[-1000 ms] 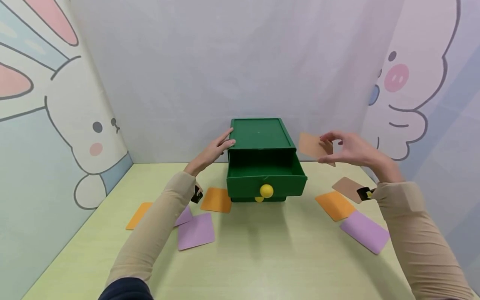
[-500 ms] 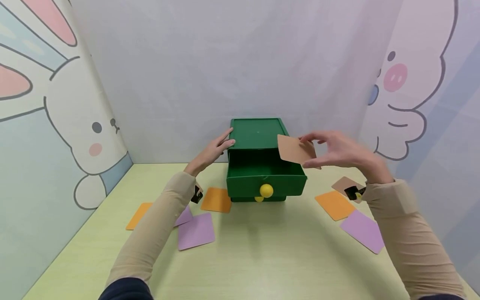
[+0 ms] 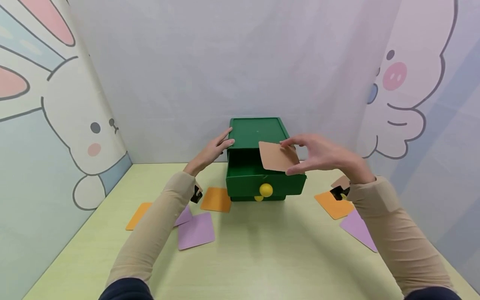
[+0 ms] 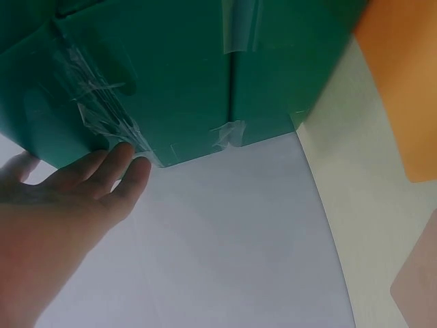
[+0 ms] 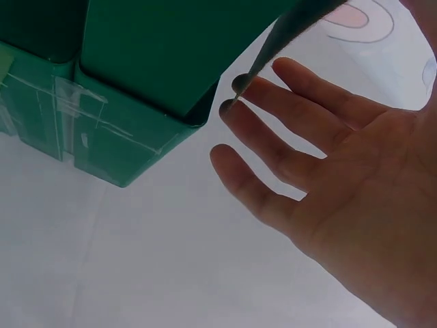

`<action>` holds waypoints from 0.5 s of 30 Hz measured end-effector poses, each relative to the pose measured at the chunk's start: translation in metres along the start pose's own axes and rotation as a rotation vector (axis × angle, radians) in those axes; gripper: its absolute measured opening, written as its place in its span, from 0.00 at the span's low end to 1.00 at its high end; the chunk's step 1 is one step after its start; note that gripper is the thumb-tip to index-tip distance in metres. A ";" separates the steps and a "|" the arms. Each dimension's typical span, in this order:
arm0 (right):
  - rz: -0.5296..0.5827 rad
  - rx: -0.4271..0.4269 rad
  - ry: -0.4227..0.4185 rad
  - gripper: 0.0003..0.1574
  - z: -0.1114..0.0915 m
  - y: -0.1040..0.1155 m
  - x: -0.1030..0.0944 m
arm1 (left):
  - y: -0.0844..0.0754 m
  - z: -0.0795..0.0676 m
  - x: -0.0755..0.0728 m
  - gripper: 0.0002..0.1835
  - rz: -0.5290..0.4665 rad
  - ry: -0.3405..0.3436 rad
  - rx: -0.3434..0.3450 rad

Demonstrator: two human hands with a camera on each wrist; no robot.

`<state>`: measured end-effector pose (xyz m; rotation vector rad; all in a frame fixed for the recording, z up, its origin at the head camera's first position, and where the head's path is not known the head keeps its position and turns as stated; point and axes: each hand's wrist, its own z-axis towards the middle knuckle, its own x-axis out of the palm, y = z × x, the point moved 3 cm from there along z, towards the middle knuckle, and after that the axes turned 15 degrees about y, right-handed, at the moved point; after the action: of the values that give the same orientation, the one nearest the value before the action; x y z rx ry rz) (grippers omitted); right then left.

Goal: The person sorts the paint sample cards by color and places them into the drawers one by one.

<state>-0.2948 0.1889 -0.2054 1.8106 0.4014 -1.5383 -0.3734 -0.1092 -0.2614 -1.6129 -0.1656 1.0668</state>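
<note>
A green drawer box [image 3: 256, 132] stands at the back of the table, its upper drawer [image 3: 243, 185] pulled out and fitted with a yellow round knob [image 3: 266, 190]. Over the right part of that drawer, my right hand [image 3: 324, 156] pinches a tan card [image 3: 276, 156] between thumb and fingers. In the right wrist view the card [image 5: 290, 34] shows edge-on at the fingertips, apart from the box. My left hand [image 3: 211, 154] rests on the box's upper left edge with fairly straight fingers. Tape strips [image 4: 102, 102] run along the box's side in the left wrist view.
Left of the box lie orange cards, one close by [image 3: 216, 200], and a purple card [image 3: 196, 231]. To the right are another orange card [image 3: 333, 205], a purple card [image 3: 358, 230] and a partly hidden tan card [image 3: 342, 182]. A pale curtain wall [image 3: 180, 83] rises behind.
My right hand has carried the tan card leftward, from beside the box to above the pulled-out drawer. The left hand and the box stay where they were.
</note>
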 end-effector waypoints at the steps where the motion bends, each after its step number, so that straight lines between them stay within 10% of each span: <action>1: 0.002 -0.003 0.003 0.42 0.001 0.001 0.000 | 0.000 0.000 0.000 0.33 0.001 -0.002 0.000; 15: -0.029 -0.012 0.069 0.45 0.006 0.009 0.002 | 0.000 0.000 -0.001 0.34 -0.006 -0.005 -0.004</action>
<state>-0.2933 0.1782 -0.2046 1.8599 0.4708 -1.4924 -0.3741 -0.1100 -0.2611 -1.6126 -0.1764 1.0670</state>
